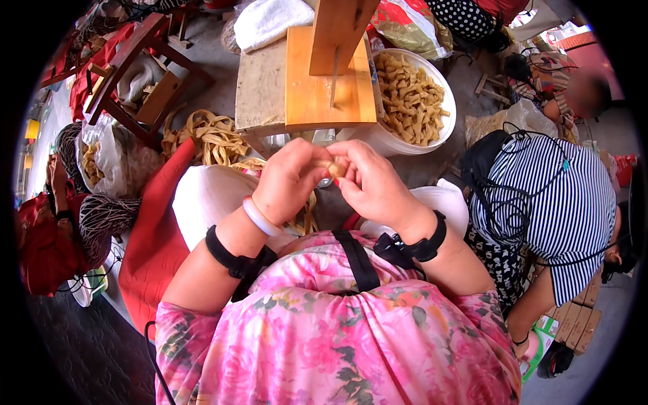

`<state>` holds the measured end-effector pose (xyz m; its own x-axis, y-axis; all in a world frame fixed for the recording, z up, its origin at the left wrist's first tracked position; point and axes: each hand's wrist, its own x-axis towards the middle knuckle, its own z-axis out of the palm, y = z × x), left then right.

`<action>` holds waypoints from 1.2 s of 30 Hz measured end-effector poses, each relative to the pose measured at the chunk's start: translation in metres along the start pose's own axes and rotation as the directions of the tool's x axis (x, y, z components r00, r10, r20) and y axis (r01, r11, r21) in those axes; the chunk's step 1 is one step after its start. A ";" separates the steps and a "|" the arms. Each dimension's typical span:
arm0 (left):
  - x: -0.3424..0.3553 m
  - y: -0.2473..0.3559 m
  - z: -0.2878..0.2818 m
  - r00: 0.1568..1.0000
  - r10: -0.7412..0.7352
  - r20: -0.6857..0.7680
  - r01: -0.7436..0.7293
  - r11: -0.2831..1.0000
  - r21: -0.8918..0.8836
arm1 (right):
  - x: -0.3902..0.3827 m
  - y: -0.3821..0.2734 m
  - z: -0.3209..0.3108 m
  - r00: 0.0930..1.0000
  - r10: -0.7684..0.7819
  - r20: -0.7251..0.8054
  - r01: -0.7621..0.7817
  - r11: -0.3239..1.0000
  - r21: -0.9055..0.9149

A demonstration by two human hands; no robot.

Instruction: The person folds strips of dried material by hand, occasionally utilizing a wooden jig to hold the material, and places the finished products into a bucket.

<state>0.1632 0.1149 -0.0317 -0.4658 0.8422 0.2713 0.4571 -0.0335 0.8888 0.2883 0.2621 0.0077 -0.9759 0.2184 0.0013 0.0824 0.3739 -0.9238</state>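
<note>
My left hand (291, 177) and my right hand (375, 179) meet in front of me, fingers pinched round a small tan knotted strip (335, 170) that resembles tofu skin. Most of the strip is covered by my fingers. Beyond my left hand lies a heap of long, flat tan strips (214, 131), a few trailing towards my lap. A white bucket (383, 143) to the far right holds a pile of short tan knotted pieces (412, 101). Straight ahead stands an orange-brown wooden board (304, 88) with an upright post and a thin metal rod.
A folded white towel (273, 23) rests behind the board. An overturned wooden stool (128, 64) and a plastic bag (121, 158) of tan pieces are at left. On the right, close by, a person in a striped top (553, 196) bends over. Red cloth (155, 270) hangs beside my left arm.
</note>
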 end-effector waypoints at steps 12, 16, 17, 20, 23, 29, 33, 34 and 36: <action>-0.002 -0.011 0.009 0.984 -0.174 0.026 0.170 0.901 -0.400 | -0.002 0.021 0.000 0.999 -0.045 0.001 0.045 0.999 -0.016; 0.002 -0.010 -0.003 0.926 -0.358 -0.123 0.249 0.821 -0.514 | -0.003 0.011 -0.005 0.994 0.005 0.113 -0.009 0.999 0.042; 0.001 -0.012 -0.006 0.904 -0.399 -0.153 0.281 0.825 -0.490 | -0.006 0.007 -0.006 0.991 0.032 0.133 -0.045 0.994 0.095; 0.002 -0.014 -0.007 0.940 -0.296 -0.168 0.255 0.939 -0.230 | -0.001 0.023 -0.006 0.994 -0.106 0.022 0.107 0.994 -0.015; 0.004 -0.007 0.000 0.976 -0.142 -0.166 0.129 0.988 -0.090 | 0.007 0.015 -0.004 0.978 -0.206 -0.017 0.206 0.978 0.025; 0.009 -0.007 0.001 0.976 0.198 -0.096 -0.177 0.965 0.192 | 0.019 -0.004 -0.004 0.943 -0.234 0.235 0.277 0.946 -0.170; 0.005 -0.014 -0.004 0.968 -0.191 -0.163 0.196 0.980 0.014 | 0.010 -0.010 -0.018 0.949 -0.246 0.196 0.296 0.909 -0.293; 0.005 -0.011 -0.004 0.962 -0.222 -0.158 0.223 0.975 -0.009 | 0.008 -0.007 -0.019 0.966 -0.218 0.141 0.247 0.939 -0.238; 0.007 -0.018 -0.005 0.955 -0.295 -0.017 0.279 0.920 -0.277 | 0.004 0.002 -0.018 0.987 -0.149 0.054 0.155 0.981 -0.116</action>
<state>0.1471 0.1188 -0.0440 -0.5928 0.8053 0.0036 0.0806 0.0549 0.9952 0.2884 0.2796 0.0123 -0.9868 0.1109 0.1182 -0.0465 0.5049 -0.8619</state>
